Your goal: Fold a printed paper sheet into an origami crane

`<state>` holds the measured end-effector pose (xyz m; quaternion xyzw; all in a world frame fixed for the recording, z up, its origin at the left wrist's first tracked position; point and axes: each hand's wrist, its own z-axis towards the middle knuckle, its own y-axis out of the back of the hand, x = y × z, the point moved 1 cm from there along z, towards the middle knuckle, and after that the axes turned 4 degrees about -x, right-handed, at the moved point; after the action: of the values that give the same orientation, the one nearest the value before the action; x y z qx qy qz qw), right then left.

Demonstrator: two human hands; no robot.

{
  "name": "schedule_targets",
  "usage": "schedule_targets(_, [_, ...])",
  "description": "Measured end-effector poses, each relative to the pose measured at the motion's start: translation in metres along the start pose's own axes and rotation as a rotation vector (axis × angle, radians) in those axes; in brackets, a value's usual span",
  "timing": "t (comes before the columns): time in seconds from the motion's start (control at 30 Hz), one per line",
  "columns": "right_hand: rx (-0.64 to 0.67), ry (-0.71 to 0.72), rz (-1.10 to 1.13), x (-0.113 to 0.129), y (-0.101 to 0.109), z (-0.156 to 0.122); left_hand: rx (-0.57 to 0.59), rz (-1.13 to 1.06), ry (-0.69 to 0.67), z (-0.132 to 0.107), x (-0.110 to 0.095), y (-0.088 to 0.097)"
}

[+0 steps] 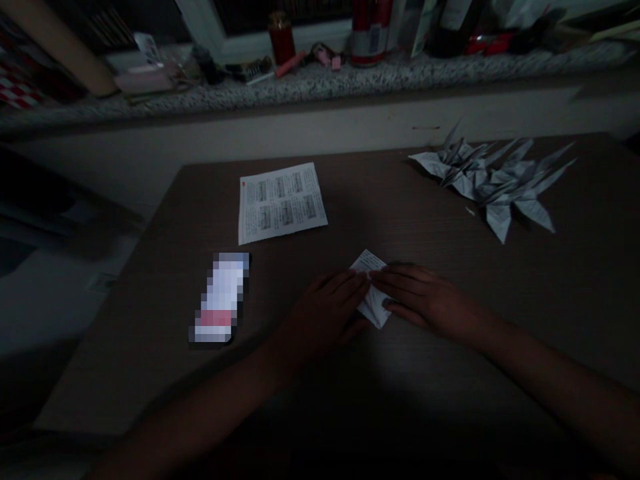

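Observation:
A small folded paper (pixel 374 308) with print on it lies on the table as a narrow diamond, one corner pointing toward me. My left hand (pixel 325 303) is closed on its left side, fingertips pressing near the middle and the thumb low by the edge. From the other side my right hand (pixel 425 293) holds it, with long straight fingers on top and the thumb at the right edge. The fingertips of both hands nearly meet at the paper's centre and cover part of the folds. The upper corner shows printed lines.
Beyond my hands lies a flat printed sheet (pixel 283 203). A phone (pixel 220 300) with a lit, pixelated screen rests at the left. Several folded paper cranes (pixel 500 177) are heaped at the back right of the brown table (pixel 175 220). Bottles and small items crowd the stone windowsill (pixel 320 90).

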<state>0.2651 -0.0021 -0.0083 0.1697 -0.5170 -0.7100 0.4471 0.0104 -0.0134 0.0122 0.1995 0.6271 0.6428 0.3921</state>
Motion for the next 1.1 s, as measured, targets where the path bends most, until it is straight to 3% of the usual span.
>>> schedule_targets(0.53, [0.070,-0.056,0.005,0.001,-0.001,0.002,0.024,-0.024,0.000,0.000,0.003,0.002])
schedule_targets(1.1, [0.002,-0.085,0.027,0.001,-0.002,0.010,-0.014,-0.015,-0.090,-0.004,0.012,-0.001])
